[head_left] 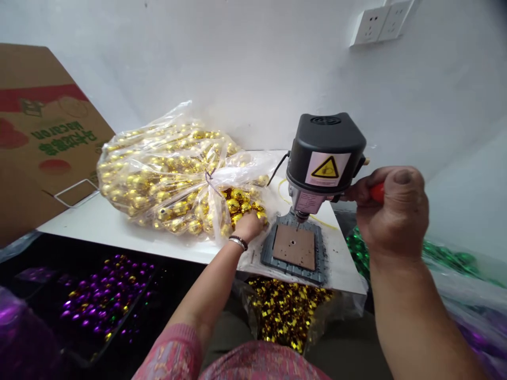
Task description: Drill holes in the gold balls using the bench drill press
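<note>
touching gold beads point(234, 206): left hand point(248, 226), fingertips hidden, grip cannot be told. beads at clear bag point(158, 174) on white table point(119, 227), just left of drill press point(327, 150). right hand point(398, 211) wrapped round red knob point(377, 193). dark specks around base point(319, 237). pale wall point(245, 53) behind, sockets point(380, 22) upper right; cardboard box point(43, 142) at left.

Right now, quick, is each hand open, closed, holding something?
Left hand: at the gold beads; open or closed can't be told.
Right hand: closed, holding the red handle.
</note>
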{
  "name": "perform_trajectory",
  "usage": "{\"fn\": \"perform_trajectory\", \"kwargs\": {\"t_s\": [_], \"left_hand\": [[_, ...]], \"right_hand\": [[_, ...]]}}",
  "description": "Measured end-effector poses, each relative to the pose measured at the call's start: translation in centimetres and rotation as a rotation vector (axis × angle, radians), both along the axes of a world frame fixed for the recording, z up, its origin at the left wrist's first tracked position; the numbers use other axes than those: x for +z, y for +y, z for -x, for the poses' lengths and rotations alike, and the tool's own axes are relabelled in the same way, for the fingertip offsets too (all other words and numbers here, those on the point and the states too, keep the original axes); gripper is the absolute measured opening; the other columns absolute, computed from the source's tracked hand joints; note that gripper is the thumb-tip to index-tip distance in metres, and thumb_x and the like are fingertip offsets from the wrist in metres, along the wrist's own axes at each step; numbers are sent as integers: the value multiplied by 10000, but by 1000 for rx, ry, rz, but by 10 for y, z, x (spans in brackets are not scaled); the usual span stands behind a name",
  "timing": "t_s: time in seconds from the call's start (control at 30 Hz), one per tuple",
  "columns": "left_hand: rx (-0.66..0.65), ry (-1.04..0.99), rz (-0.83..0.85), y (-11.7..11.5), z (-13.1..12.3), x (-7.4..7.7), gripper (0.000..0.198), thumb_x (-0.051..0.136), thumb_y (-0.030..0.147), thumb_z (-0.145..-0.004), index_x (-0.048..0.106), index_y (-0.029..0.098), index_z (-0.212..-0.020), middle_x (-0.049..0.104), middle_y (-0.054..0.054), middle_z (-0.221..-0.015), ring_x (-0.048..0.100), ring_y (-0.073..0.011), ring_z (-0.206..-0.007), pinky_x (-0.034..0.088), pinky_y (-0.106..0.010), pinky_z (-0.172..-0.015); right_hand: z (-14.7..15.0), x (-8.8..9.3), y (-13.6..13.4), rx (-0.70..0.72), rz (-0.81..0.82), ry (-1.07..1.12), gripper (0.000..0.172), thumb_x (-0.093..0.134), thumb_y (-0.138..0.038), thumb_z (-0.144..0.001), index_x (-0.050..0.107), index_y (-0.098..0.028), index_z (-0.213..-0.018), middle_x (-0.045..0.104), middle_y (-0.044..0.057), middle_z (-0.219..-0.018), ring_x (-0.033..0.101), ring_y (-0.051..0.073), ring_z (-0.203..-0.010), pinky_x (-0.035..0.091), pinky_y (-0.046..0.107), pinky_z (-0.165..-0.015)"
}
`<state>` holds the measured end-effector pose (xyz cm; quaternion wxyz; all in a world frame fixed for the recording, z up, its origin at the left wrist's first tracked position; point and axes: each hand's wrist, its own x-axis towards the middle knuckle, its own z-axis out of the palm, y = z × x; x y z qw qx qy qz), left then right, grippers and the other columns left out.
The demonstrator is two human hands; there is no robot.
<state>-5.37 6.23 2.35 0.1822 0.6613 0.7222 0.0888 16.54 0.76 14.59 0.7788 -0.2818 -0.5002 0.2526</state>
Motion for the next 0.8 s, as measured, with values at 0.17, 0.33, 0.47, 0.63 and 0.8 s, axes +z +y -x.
{"fn": "perform_trajectory", "kwargs": {"t_s": [0.17, 0.33, 0.47, 0.63, 0.8], "left_hand": [[-16, -98, -49, -11, -1, -11, 522, 643, 269, -862, 545, 99, -1345, 743, -182, -1126, 717, -274, -1033, 526, -337, -888], [75, -748, -122, -31, 14, 1, 599, 726, 338, -814, 522, 119, -1333, 722, -99, -1009, 693, -171, -807, 525, -274, -725], [-64, -1255, 172, -45, 13, 9, 600, 781, 427, -769, 542, 203, -1272, 711, -53, -1055, 701, -124, -784, 533, -249, -713], [-31, -1119, 192, -46, -11, 2, 583, 817, 419, -721, 592, 158, -1191, 717, -35, -949, 630, -81, -636, 433, -197, -561], [-85, -940, 81, -36, -31, -14, 542, 802, 423, -718, 643, 117, -1137, 717, -33, -888, 582, -85, -621, 464, -216, -596]], "right_hand": [[-1, -3, -1, -6, -34, 6, 497, 716, -662, -717, 504, -214, -680, 444, -59, -521, 462, 100, -486, 411, 294, -480], [-1, -5, -1, -34, -54, -2, 454, 688, -628, -769, 518, -214, -693, 478, -52, -506, 467, 98, -475, 373, 286, -473], [0, 4, 5, -41, -49, -14, 482, 612, -652, -831, 468, -217, -681, 435, -58, -514, 420, 77, -440, 324, 276, -428], [-4, 28, 23, 48, 89, -21, 649, 614, -841, -686, 421, -222, -661, 403, -77, -466, 380, 65, -379, 290, 268, -375], [-6, 44, 35, 188, 252, 12, 616, 471, -812, -811, 383, -217, -683, 355, -102, -434, 289, 44, -332, 199, 226, -324]]}}
